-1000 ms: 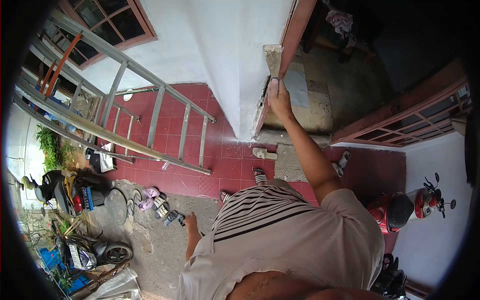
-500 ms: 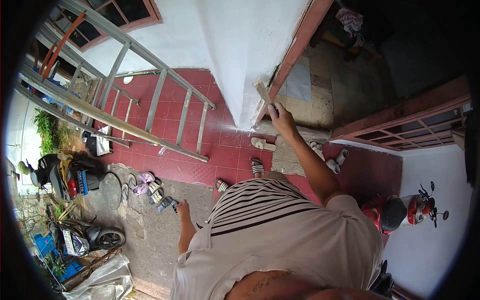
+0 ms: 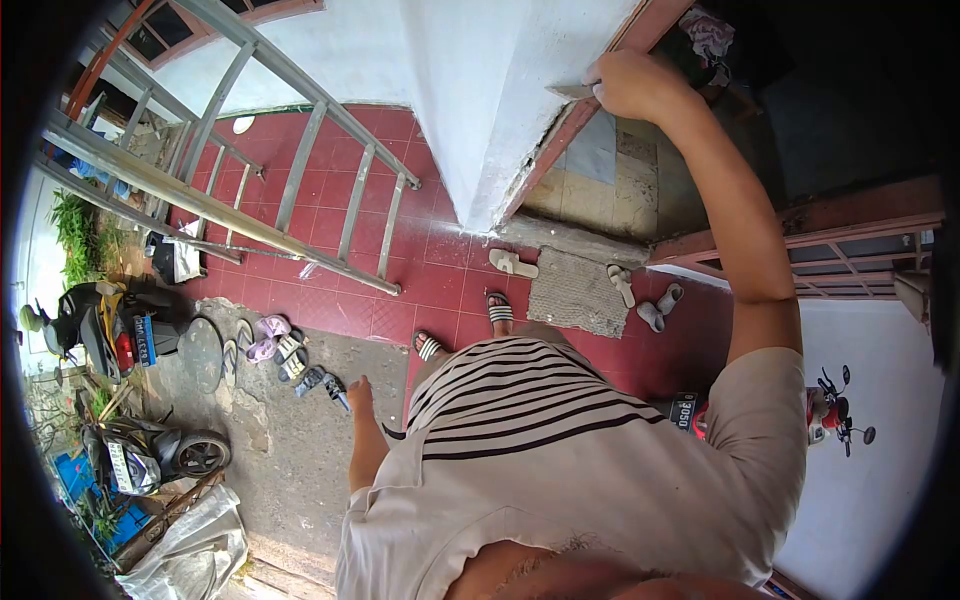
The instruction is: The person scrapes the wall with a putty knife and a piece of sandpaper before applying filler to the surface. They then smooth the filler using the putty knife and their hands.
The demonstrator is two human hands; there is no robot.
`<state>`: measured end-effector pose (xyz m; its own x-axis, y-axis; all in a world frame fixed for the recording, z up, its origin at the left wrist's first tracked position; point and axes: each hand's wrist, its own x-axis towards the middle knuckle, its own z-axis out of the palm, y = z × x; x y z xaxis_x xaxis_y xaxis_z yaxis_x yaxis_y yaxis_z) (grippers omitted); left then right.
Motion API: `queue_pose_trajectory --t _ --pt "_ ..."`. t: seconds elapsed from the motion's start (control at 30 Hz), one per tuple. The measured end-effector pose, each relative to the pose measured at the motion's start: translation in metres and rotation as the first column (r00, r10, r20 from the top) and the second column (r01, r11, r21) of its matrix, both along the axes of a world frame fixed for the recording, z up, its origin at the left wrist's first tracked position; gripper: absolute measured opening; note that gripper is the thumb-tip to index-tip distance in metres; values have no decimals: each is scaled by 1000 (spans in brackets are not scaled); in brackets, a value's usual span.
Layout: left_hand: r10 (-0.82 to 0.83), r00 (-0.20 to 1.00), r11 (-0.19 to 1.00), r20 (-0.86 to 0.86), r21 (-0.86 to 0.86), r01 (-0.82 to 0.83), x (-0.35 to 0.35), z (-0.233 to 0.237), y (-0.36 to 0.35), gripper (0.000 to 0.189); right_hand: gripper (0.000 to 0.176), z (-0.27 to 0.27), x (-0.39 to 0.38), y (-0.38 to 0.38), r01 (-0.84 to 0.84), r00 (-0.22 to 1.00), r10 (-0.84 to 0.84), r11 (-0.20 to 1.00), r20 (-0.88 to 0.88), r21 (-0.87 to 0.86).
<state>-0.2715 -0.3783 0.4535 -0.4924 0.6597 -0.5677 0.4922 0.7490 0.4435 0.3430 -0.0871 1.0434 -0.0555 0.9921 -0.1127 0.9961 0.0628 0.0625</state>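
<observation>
My right hand (image 3: 632, 86) is closed around the handle of a putty knife (image 3: 570, 92), raised high at the door frame. Its thin blade points left over the white wall edge (image 3: 520, 100), beside the reddish-brown frame (image 3: 572, 128); whether it touches is hard to tell. Chipped, rough plaster runs along the seam between wall and frame. My left hand (image 3: 361, 394) hangs low at my side above the concrete, with no held object visible; its fingers look loose and are partly foreshortened.
An aluminium ladder (image 3: 290, 190) stands on the red tiles (image 3: 440, 270) at left. A woven doormat (image 3: 578, 290) and pale sandals (image 3: 513, 263) lie by the doorstep. Several more sandals (image 3: 290, 355) and two motorbikes (image 3: 150, 455) are at left, with a red scooter (image 3: 825, 415) at right.
My right hand has moved up along the door frame with the putty knife, from near the bottom of the wall corner to higher up. My left hand stays hanging low.
</observation>
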Motion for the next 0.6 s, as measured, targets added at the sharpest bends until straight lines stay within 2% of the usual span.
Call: queue_pose_trajectory --t 0.03,0.1,0.23,0.3,0.33,0.4,0.5,0.6 --pt "3 1000 1000 5 -3 -3 0 -4 2 48 27 -4 -10 7 6 992 1 999 126 -52" --pt "9 999 999 35 45 -11 0 -11 2 40 25 -21 -29 12 -3 986 14 998 167 -65" --pt "78 996 994 49 67 -81 -5 -34 -6 40 24 -37 -35 24 -6 965 37 993 259 -118" --pt "105 994 981 -20 165 -100 -11 -45 -17 41 24 -15 -42 21 16 958 25 990 286 -141" --pt "108 994 982 -17 158 -104 -12 -45 -24 41 24 -7 -45 20 44 950 6 987 312 -154" --pt "121 992 993 28 10 -122 -12 -32 -33 42 25 -21 -47 20 53 954 -7 988 301 -146" --pt "155 988 985 19 -85 -153 -15 -34 -45 44 26 -71 -51 23 60 956 -9 984 294 -165" --pt "229 973 968 18 -108 -226 -9 -18 -47 50 25 -94 -49 28 59 959 -4 981 282 -186"
